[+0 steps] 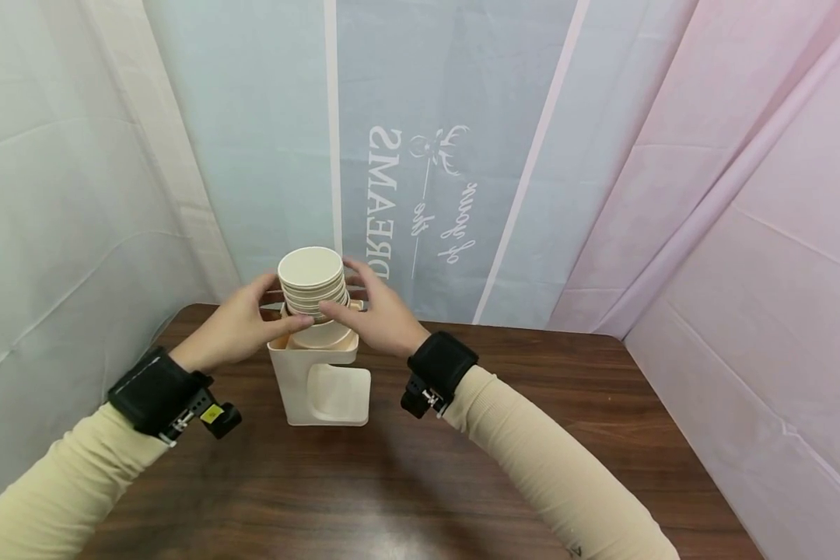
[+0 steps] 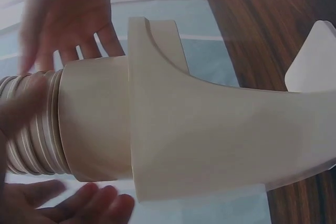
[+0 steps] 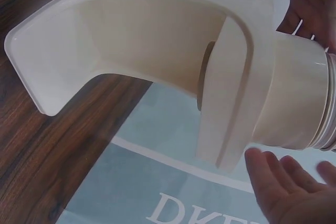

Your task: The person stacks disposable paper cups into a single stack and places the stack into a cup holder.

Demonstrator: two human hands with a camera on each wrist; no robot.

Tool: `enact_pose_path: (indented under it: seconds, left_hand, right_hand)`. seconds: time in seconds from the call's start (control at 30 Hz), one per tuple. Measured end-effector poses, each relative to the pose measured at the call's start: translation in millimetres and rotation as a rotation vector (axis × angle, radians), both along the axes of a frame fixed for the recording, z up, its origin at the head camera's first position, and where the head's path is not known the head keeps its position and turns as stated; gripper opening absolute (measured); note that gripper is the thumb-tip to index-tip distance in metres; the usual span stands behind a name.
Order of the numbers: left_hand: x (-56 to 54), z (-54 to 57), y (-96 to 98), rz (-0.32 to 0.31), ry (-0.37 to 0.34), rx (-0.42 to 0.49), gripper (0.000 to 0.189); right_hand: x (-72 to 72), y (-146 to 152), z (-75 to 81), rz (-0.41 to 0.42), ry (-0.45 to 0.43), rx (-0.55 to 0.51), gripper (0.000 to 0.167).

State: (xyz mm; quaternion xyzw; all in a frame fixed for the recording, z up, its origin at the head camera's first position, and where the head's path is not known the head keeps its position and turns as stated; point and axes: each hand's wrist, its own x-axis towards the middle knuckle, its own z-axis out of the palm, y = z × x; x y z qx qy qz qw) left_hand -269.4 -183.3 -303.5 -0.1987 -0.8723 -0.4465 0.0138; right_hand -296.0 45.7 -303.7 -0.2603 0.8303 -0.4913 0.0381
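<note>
A stack of cream paper cups (image 1: 311, 272) stands with its layered rims at the top, above a smooth cream cylinder (image 2: 94, 119) in a cream plastic holder (image 1: 301, 385). My left hand (image 1: 241, 323) is around the stack's left side, thumb in front. In the left wrist view its fingers (image 2: 89, 203) lie apart from the cylinder. From the other side my right hand (image 1: 381, 315) surrounds the stack, its thumb before the rims. Its fingers (image 3: 278, 177) are extended and spread in the right wrist view. Thumb contact with the rims cannot be made out.
The holder stands near the back edge of a dark brown wooden table (image 1: 518, 451), its scooped front opening facing me. A pale blue curtain (image 1: 273, 117) with white lettering hangs behind. White and pinkish cloth (image 1: 763, 311) encloses the sides.
</note>
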Motion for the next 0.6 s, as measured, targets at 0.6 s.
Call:
enact_pose_path:
  seconds: [0.6]
  left_hand:
    - [3.5, 1.1, 3.5, 0.049, 0.107, 0.119, 0.057]
  right_hand:
    - [1.8, -4.3, 2.7, 0.024, 0.069, -0.061, 0.053]
